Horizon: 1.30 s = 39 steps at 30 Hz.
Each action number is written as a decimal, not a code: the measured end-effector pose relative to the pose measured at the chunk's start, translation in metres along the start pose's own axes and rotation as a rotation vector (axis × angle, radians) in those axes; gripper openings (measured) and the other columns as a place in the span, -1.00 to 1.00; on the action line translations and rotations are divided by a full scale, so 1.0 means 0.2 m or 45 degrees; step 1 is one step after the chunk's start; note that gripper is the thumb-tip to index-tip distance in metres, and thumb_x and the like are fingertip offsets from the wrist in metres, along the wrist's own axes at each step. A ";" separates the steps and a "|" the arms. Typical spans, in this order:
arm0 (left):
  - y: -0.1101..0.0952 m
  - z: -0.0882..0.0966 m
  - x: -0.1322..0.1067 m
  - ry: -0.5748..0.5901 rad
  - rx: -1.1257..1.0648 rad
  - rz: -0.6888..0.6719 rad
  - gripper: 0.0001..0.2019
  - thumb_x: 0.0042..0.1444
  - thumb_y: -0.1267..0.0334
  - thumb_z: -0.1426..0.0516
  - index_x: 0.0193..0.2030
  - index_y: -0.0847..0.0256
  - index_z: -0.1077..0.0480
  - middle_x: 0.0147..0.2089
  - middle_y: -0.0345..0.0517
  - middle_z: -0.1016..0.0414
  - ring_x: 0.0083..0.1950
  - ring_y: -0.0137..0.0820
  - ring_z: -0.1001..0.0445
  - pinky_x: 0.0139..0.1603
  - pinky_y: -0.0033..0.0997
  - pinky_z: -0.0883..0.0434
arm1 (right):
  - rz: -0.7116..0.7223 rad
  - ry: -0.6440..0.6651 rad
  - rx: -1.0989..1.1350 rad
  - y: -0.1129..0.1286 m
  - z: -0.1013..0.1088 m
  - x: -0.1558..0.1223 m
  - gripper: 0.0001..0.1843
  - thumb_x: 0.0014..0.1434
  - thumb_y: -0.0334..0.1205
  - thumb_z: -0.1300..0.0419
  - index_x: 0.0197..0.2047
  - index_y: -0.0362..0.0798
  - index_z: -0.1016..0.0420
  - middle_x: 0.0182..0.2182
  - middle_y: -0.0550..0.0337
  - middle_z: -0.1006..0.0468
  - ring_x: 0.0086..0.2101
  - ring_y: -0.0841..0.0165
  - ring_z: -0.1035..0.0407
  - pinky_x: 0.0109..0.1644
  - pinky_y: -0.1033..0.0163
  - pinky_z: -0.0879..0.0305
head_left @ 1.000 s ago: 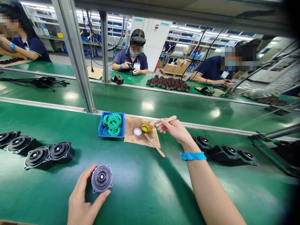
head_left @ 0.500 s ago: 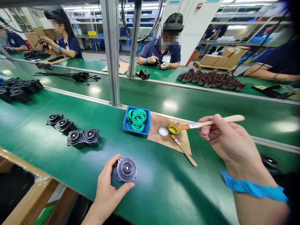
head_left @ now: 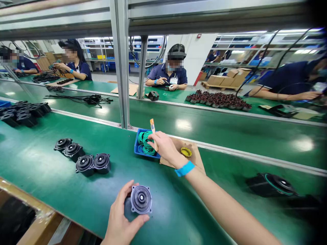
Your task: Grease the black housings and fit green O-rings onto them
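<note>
One round black flanged housing (head_left: 141, 199) over the green bench (head_left: 76, 194), pinched between left hand's (head_left: 120, 213) thumb at its lower edge and fingers upper left. Right hand (head_left: 165, 145) grips a flat paintbrush (head_left: 152, 126), fingertips at green O-rings (head_left: 143, 142) in blue bin (head_left: 143, 155); ring contact unclear. Facing co-worker's badge (head_left: 174, 80) too small to read.

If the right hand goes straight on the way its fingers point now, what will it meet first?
Most likely the green rings in the blue bin: the right hand, holding a brush, points there and overlaps them in view. Whether it touches them is unclear.
</note>
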<state>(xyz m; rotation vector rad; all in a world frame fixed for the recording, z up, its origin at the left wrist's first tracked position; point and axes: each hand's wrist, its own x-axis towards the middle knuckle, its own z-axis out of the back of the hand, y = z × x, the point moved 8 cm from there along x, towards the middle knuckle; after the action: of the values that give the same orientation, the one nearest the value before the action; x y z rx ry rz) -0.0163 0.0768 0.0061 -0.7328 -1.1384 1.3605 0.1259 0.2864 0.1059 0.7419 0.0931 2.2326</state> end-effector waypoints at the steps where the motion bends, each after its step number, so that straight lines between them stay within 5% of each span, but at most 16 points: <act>1: -0.01 0.00 0.00 0.022 0.012 -0.018 -0.26 0.01 0.19 -0.35 0.33 0.08 -0.23 0.23 0.03 -0.53 0.19 -0.12 -0.55 0.19 -0.14 -0.51 | 0.015 0.042 -0.068 0.00 -0.04 0.04 -0.92 0.29 -0.28 -0.26 -0.27 -0.05 -0.47 -0.30 0.08 -0.55 -0.24 0.21 -0.43 -0.13 0.15 -0.33; 5: -0.03 0.01 0.01 0.071 0.070 -0.079 -0.31 0.03 0.16 -0.37 0.30 0.05 -0.27 0.21 -0.01 -0.54 0.17 -0.13 -0.57 0.15 -0.18 -0.54 | 0.042 0.150 -0.260 0.01 -0.12 0.11 -0.80 0.37 -0.15 -0.20 -0.26 -0.10 -0.48 -0.29 0.20 -0.51 -0.25 0.30 -0.41 -0.07 0.12 -0.32; 8: -0.05 0.01 0.01 0.055 0.086 -0.087 -0.31 0.03 0.18 -0.37 0.30 0.04 -0.27 0.21 -0.02 -0.54 0.18 -0.15 -0.56 0.17 -0.18 -0.52 | 0.063 0.159 -0.307 0.02 -0.11 0.11 -0.81 0.36 -0.23 -0.20 -0.31 -0.11 -0.50 -0.34 0.15 -0.53 -0.28 0.28 -0.40 -0.12 0.16 -0.27; 11: -0.07 0.02 0.01 0.020 0.098 -0.090 -0.32 0.01 0.18 -0.38 0.29 0.06 -0.31 0.21 0.01 -0.54 0.20 -0.11 -0.54 0.20 -0.13 -0.50 | 0.048 0.088 -0.291 0.02 -0.02 0.10 -0.77 0.35 -0.34 -0.16 -0.35 -0.09 -0.55 -0.41 0.03 -0.55 -0.32 0.21 -0.39 -0.22 0.17 -0.17; 15: -0.09 0.03 0.01 -0.005 0.099 -0.104 -0.33 0.03 0.13 -0.37 0.30 0.08 -0.33 0.25 0.06 -0.49 0.25 -0.06 -0.49 0.24 -0.11 -0.47 | -0.019 -0.054 -0.204 0.07 0.17 -0.01 -0.74 0.41 -0.23 -0.10 -0.26 -0.05 -0.58 -0.38 0.02 -0.59 -0.34 0.18 -0.43 -0.27 0.17 -0.22; 18: -0.09 0.02 0.00 -0.005 0.035 -0.100 -0.29 0.08 0.07 -0.35 0.35 0.07 -0.24 0.25 0.07 -0.47 0.22 -0.10 -0.51 0.22 -0.12 -0.48 | -0.046 -0.067 0.147 0.19 0.27 -0.15 -0.76 0.38 -0.10 -0.17 -0.28 0.03 -0.57 -0.40 0.14 -0.62 -0.40 0.25 -0.47 -0.32 0.21 -0.30; 21: -0.08 0.01 -0.01 -0.002 -0.044 -0.085 -0.22 0.08 -0.05 -0.34 0.37 0.08 -0.15 0.22 0.10 -0.50 0.15 -0.12 -0.56 0.17 -0.12 -0.52 | -0.069 0.198 0.586 0.34 0.22 -0.29 -0.75 0.34 -0.02 -0.22 -0.33 0.07 -0.58 -0.45 0.21 -0.62 -0.47 0.29 -0.47 -0.40 0.24 -0.31; 25: -0.12 0.01 -0.01 0.005 -0.006 -0.127 -0.26 0.10 -0.14 -0.30 0.33 0.04 -0.16 0.20 0.07 -0.52 0.13 -0.15 -0.58 0.13 -0.14 -0.55 | -0.061 0.505 0.721 0.48 0.09 -0.41 -0.72 0.40 -0.08 -0.16 -0.28 0.00 -0.59 -0.41 0.19 -0.61 -0.43 0.33 -0.47 -0.35 0.27 -0.30; 29: -0.20 0.02 -0.01 0.001 0.151 -0.293 -0.37 0.18 -0.10 -0.25 0.29 0.09 -0.21 0.20 0.10 -0.49 0.19 -0.15 -0.53 0.19 -0.14 -0.52 | -0.016 0.363 0.713 0.47 0.13 -0.42 -0.81 0.41 -0.14 -0.17 -0.12 -0.05 -0.55 -0.30 0.14 -0.61 -0.31 0.32 -0.48 -0.23 0.27 -0.33; 33: -0.30 0.02 -0.01 -0.041 0.346 -0.514 -0.42 0.22 -0.12 -0.20 0.24 0.19 -0.28 0.22 0.20 -0.43 0.22 -0.14 -0.49 0.19 -0.17 -0.52 | 0.167 0.355 0.790 0.50 0.17 -0.49 -0.68 0.36 0.08 -0.18 -0.10 -0.01 -0.45 -0.16 0.10 -0.62 -0.14 0.26 -0.46 -0.04 0.18 -0.36; 39: -0.32 0.01 0.05 0.069 0.424 -0.527 -0.49 0.27 -0.07 -0.17 0.16 0.29 -0.32 0.05 0.21 -0.55 0.09 -0.20 -0.60 0.10 -0.28 -0.58 | 0.205 0.233 0.832 0.50 0.13 -0.57 -0.66 0.35 0.11 -0.20 -0.19 0.02 -0.26 -0.07 0.04 -0.63 -0.11 0.25 -0.50 0.00 0.08 -0.34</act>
<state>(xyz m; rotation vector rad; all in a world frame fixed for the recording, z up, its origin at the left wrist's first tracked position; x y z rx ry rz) 0.0049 0.0770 0.0678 -0.2712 -0.9256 1.1294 0.1357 0.1323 0.1004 0.8983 0.9142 2.4324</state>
